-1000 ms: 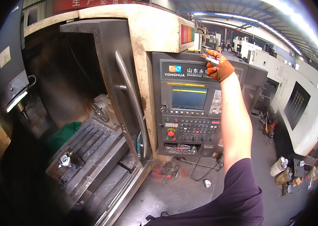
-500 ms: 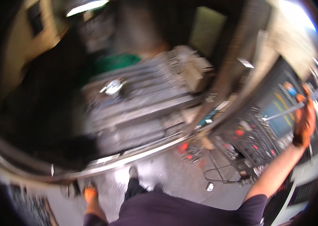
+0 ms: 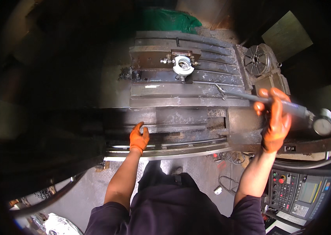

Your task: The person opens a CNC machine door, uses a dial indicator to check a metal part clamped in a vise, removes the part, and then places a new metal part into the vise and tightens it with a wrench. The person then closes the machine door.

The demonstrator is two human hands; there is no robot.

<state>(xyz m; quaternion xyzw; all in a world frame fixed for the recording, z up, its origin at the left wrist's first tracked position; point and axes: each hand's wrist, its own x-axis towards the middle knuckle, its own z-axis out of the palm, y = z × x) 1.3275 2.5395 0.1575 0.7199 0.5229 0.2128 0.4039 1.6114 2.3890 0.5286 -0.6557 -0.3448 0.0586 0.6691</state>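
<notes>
My right hand (image 3: 275,123), in an orange glove, is closed round the dark grip of a dial bore gauge (image 3: 241,95). Its stem points left over the machine table, the T-shaped tip at the far end and the round dial (image 3: 323,126) out to the right. My left hand (image 3: 138,138), gloved in orange too, reaches over the front sill with fingers apart and nothing in it. Ahead of both hands, a silvery ring-shaped part (image 3: 183,65) with a round bore sits in a bolted fixture (image 3: 146,76). The gauge tip is apart from the ring, to its right and nearer me.
A slotted machine table (image 3: 216,74) carries a round slotted faceplate (image 3: 256,59) at its right end. Green sheeting (image 3: 169,20) lies behind. The metal sill (image 3: 165,154) runs across in front of me. At lower right stands a control panel (image 3: 296,192); a cable (image 3: 228,182) lies on the floor.
My view has swung right toward the machine. My right hand, with the gauge, has gone from before the control panel to over the machine's front. My left hand has risen from low beside me.
</notes>
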